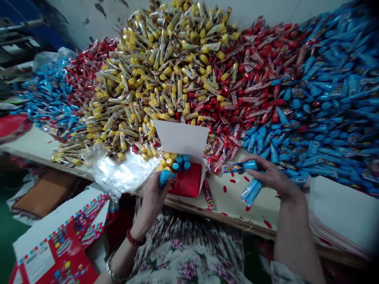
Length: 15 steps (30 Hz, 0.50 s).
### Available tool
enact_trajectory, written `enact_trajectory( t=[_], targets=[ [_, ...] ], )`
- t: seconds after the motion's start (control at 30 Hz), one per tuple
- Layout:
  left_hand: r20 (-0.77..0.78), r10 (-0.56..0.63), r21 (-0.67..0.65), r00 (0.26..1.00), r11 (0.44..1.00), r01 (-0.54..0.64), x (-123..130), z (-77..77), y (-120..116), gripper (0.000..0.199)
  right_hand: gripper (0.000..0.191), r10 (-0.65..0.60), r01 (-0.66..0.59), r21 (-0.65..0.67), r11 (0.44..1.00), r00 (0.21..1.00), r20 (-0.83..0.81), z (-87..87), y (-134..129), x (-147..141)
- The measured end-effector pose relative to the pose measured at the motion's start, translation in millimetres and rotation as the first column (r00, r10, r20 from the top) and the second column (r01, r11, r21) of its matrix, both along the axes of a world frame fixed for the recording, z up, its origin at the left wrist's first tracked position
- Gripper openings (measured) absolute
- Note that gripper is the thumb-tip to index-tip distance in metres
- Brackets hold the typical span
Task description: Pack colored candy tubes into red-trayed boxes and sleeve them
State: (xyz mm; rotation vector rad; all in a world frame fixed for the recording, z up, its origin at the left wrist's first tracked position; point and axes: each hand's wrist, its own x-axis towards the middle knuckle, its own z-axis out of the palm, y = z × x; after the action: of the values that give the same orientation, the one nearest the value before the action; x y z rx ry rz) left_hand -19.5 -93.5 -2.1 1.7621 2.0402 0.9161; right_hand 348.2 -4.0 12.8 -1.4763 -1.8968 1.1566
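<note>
Right in front of me stands a red box with a white inner flap raised at the back. Several yellow-capped tubes and blue-capped tubes stand upright in it, caps up. My left hand, at the box's left front corner, is closed on a blue-capped tube. To the right of the box, above the table, my right hand grips several blue tubes, which point left and down. A red tube lies on the table between the box and my right hand.
Large heaps of yellow tubes, red tubes and blue tubes cover the back of the table. Clear plastic bags lie left of the box. White sheets are stacked at right; printed red cartons sit at lower left.
</note>
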Motion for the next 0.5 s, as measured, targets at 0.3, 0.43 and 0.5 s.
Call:
enact_trajectory(
  t=[0.3, 0.43, 0.5],
  targets=[
    [-0.307, 0.007, -0.123, 0.952, 0.991, -0.046, 18.1, -20.3, 14.3, 0.016, 0.032, 0.235, -0.237, 0.11, 0.965, 0.971, 0.035, -41.5, -18.2, -136.8],
    [-0.37, -0.038, -0.146, 0.928, 0.989, -0.017, 19.9, -19.4, 13.8, 0.012, 0.034, 0.308, -0.369, 0.138, 0.919, 0.892, 0.33, -38.4, -9.8, -153.8],
    [-0.387, -0.043, -0.175, 0.921, 0.984, -0.027, 21.5, -18.4, 15.1, 0.012, 0.035, 0.339, -0.421, 0.095, 0.902, 0.827, 0.447, -30.6, -8.3, -159.4]
  ],
)
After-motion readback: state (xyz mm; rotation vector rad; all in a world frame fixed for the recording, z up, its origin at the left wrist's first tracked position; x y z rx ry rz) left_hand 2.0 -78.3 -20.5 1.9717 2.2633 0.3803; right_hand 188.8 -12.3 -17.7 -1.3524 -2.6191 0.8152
